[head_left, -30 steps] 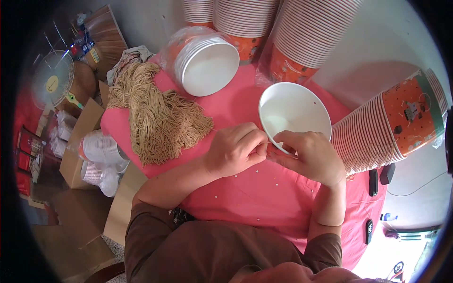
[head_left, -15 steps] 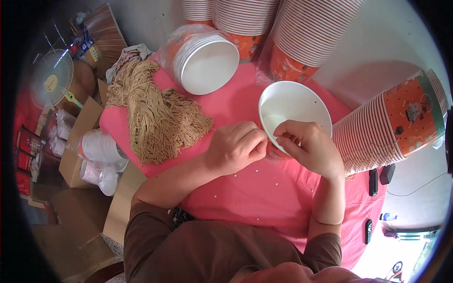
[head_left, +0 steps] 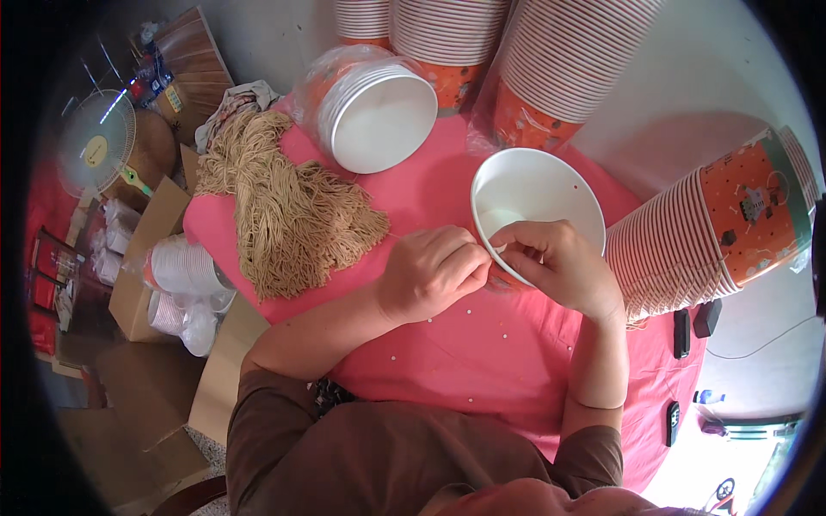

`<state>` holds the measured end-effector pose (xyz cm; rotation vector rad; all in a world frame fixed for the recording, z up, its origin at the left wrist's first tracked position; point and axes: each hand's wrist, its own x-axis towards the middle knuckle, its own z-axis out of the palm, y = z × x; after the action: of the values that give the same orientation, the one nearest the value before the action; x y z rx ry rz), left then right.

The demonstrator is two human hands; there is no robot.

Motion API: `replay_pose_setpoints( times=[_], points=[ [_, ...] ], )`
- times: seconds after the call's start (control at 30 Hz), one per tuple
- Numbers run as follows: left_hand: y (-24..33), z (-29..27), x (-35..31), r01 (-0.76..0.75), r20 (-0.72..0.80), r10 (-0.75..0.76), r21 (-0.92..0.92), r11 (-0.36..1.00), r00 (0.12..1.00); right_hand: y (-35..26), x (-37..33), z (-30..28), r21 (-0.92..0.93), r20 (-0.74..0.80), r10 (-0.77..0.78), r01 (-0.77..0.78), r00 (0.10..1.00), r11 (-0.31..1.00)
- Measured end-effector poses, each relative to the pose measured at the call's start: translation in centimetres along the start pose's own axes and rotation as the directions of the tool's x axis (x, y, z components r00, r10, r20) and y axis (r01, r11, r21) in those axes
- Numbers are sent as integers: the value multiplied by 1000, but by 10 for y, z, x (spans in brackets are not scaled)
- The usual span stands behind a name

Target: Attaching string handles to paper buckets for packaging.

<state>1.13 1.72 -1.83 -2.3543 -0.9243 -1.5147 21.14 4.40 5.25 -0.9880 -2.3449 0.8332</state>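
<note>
A white-lined paper bucket (head_left: pixel 546 185) with an orange outside stands on the table in front of me, its mouth tilted toward me. At its near left rim, my left hand (head_left: pixel 434 273) is closed in a pinch; what its fingertips hold is hidden. A thin pale strand shows beside its knuckles, near a bundle of tan cords (head_left: pixel 280 215). My right hand (head_left: pixel 555 267) reaches over the near rim with thumb and forefinger pinched. A small whitish bit shows at those fingertips, too small to name. Both hands' fingertips are close together at the rim.
Nested orange buckets (head_left: pixel 710 224) lie at the right, with cords hanging along their rims. Tall stacks of buckets (head_left: pixel 576 60) and bagged buckets (head_left: pixel 383 120) stand at the back. Small white dots lie on the pink tablecloth (head_left: pixel 447 370). Cardboard boxes (head_left: pixel 155 241) and a fan (head_left: pixel 95 150) are left.
My right fingertips have shifted slightly left and closer to my left hand at the rim. My left hand has turned a little; the bucket stays in place.
</note>
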Motion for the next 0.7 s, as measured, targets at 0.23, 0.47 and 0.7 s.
replay_pose_setpoints(
  times=[0.23, 0.47, 0.7],
  points=[
    [-1, 0, -2, -8, -3, 8, -5, 1000, 1000, 2, 2, 1, 13, 25, -43, 42, 999, 999],
    [-1, 2, -2, 0, -9, 0, -3, 1000, 1000, 0, 2, 1, -11, 28, -58, 58, 998, 998],
    [-1, 0, -2, 45, 24, -44, -39, 998, 999, -2, 0, 1, -125, -37, 6, -11, 999, 992]
  ],
)
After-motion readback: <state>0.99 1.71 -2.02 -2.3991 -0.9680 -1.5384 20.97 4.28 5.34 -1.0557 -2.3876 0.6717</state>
